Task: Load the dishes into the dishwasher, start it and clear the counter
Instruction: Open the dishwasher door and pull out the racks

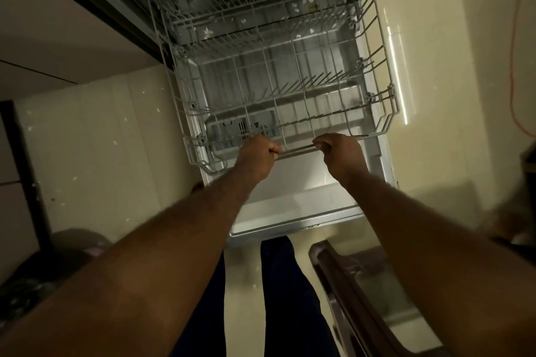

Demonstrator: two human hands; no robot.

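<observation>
The pale floor (101, 139) takes up most of the room. On it stands the dishwasher (374, 171), with its door (295, 200) folded down flat toward the person. The wire rack (385, 113) sits out over the door. It has no dishes in it, and I can see no dishes and no desk anywhere from here.

The left hand (258, 156) and the right hand (339, 153) each curl tight round the near rail of the rack. The left one is toward the middle and the right one is a bit further right. The person's legs (290, 298) are just at the near edge of the door, and a brown chair (348, 284) is near on the right.

What could go wrong? If one hand pulls harder than the other, I think the rack could twist and jam on its wheels. If it is pulled too far, it could roll off the door's near edge. The door is right by the shins, so a step forward could mean a bump. The chair is close too, and could trip someone carrying plates. The room is dim, so small things are easy to miss.

Counting: one dishwasher, one door, one rack that I am sure of, one chair, two hands, no dishes. There are too many prongs to count.
</observation>
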